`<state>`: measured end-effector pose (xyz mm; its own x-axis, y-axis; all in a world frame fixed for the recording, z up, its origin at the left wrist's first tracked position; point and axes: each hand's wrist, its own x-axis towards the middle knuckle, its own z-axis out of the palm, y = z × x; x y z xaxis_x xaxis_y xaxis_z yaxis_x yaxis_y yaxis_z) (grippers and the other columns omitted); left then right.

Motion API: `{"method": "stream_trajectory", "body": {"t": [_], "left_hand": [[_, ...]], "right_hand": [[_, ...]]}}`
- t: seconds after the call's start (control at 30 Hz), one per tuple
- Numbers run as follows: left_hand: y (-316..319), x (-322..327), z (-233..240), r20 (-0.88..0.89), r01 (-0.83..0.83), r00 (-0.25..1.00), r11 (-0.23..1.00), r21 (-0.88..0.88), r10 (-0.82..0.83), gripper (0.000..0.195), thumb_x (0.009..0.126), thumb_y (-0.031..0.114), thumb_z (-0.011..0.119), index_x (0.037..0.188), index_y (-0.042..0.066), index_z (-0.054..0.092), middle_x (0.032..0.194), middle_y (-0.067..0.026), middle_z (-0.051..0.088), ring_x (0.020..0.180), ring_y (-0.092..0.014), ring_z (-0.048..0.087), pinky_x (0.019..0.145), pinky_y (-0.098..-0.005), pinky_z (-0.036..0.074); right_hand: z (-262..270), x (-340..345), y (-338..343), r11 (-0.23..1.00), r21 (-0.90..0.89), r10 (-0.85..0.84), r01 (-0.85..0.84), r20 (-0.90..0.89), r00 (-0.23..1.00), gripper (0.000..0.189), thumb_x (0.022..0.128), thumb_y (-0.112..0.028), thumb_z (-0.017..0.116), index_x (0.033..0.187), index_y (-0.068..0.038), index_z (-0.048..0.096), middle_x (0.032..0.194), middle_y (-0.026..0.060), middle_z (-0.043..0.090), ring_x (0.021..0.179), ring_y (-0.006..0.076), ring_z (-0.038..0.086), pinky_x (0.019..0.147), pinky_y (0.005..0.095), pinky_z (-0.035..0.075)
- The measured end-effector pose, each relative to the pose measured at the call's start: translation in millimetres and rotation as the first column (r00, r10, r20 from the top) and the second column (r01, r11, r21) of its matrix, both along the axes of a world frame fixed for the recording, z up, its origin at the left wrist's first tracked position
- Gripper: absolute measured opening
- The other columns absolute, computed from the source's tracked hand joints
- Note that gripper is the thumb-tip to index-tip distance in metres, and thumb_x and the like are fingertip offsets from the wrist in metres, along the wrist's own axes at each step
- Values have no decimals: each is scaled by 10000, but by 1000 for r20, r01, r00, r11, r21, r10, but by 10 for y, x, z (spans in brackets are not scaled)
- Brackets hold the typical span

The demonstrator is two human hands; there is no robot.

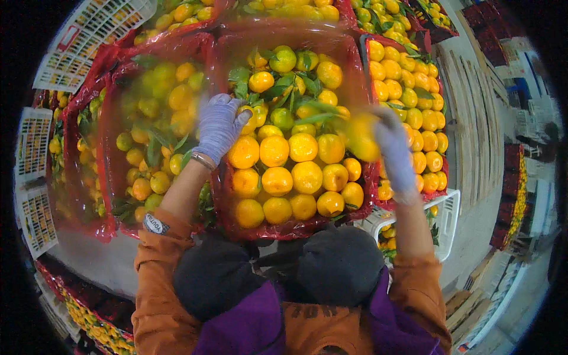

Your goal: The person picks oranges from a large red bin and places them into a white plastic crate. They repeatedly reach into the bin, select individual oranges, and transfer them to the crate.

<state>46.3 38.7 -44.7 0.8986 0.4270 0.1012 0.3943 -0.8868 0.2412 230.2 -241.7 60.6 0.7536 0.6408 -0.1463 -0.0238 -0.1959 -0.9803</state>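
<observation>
Before me is a crate lined with red plastic film (364, 195), its near part filled with rows of orange mandarins (307, 176). Greener mandarins with leaves (284, 59) lie loosely in its far part. My left hand (219, 125), in a pale lilac knit glove, rests at the crate's left side, its fingertips by a mandarin; whether it grips one is unclear. At the right edge, my right hand (395, 146), gloved alike and blurred, has its fingers around a large yellow-orange mandarin (364, 136) above the crate.
Left stands another lined crate of leafy mandarins (151, 186); right, a crate with neat rows (415, 117). A white plastic basket (450, 222) holds fruit near my right forearm. White crates (95, 40) stand at the upper left. Wooden slats (470, 120) lie farther right.
</observation>
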Motion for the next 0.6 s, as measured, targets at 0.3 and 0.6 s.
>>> {"method": "stream_trajectory", "body": {"t": [0.3, 0.6], "left_hand": [[-15, 22, -48, 89, -17, 996, 1000, 15, 15, 233, 862, 274, 586, 998, 125, 702, 929, -92, 623, 1023, -281, 576, 1096, -532, 267], [3, 177, 98, 135, 88, 983, 966, 241, -124, 332, 834, 168, 581, 1156, 121, 649, 1015, -140, 649, 1037, -308, 589, 1066, -528, 315]], "right_hand": [[-817, -58, 1476, 658, -536, 637, -529, 21, 771, 697, 769, -458, 732, 1282, -17, 567, 1191, 224, 630, 1123, 344, 599, 965, 383, 460], [-909, -210, 1405, 671, -650, 623, -357, 233, 747, 1001, 731, -426, 758, 1466, 33, 257, 1239, 286, 578, 1153, 379, 577, 970, 398, 461]]}}
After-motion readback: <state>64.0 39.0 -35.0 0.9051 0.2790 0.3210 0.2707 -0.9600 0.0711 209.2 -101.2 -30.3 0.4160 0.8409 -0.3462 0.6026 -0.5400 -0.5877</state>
